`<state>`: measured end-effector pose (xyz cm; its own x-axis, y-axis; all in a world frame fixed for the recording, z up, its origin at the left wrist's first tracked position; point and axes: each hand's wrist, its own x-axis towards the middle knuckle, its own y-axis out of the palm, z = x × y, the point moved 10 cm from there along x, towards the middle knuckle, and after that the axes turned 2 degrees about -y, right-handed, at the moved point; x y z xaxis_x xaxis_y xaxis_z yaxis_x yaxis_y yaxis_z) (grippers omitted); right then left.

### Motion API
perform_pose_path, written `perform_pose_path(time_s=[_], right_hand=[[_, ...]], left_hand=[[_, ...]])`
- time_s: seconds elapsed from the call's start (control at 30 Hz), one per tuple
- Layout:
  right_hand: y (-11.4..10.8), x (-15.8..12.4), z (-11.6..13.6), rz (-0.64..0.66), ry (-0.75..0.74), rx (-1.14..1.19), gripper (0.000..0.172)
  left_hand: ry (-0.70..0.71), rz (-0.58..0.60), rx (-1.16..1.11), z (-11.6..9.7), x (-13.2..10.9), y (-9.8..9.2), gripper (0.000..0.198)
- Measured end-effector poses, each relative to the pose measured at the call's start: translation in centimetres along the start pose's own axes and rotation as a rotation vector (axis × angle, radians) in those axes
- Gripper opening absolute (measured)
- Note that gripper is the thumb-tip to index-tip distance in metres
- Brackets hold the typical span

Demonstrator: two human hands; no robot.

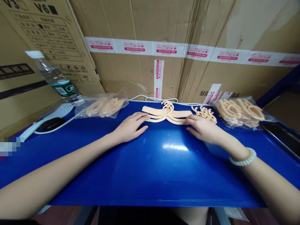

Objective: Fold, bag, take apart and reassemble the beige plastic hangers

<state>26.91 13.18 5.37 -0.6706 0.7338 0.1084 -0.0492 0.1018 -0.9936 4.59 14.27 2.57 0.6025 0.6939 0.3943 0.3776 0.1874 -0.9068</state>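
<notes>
A row of beige clothes hangers [154, 112] lies on the blue table, their curved hooks [168, 105] bunched at the middle and their arms fanned to both sides. My left hand [131, 126] rests at the left end of the nearest hanger, fingers stretched out over its tip and thumb apart. At the opposite end, my right hand [201, 126] touches the right arm with slightly bent fingertips, thumb held away. Neither hand is closed around anything. Just behind my right hand is a heap of loose beige hooks [205, 112], partly covered by it.
Clear bags of beige hanger parts lie left [105, 106] and right [239, 111]. A water bottle [58, 81], pale hairbrush [58, 111] and black oval object [52, 124] are at left. A dark phone [281, 137] lies right. Cardboard boxes [140, 72] wall the back; a white cable [161, 99] runs before them.
</notes>
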Motion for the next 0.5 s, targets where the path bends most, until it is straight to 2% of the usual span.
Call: perform_pose_path(time_s=[0.13, 0.33, 0.5], right_hand=[[0.3, 0.0, -0.1, -0.016, -0.009, -0.016, 0.026], [0.7, -0.1, -0.9, -0.046, 0.001, -0.031, 0.029], [0.5, 0.0, -1.1, -0.069, -0.026, -0.013, 0.031]], left_hand=[[-0.008, 0.022, 0.015, 0.2, 0.0, 0.5, 0.048], [-0.081, 0.140, 0.024, 0.9, -0.2, 1.9, 0.058], [-0.118, 0.165, -0.012, 1.1, -0.3, 2.1, 0.063]])
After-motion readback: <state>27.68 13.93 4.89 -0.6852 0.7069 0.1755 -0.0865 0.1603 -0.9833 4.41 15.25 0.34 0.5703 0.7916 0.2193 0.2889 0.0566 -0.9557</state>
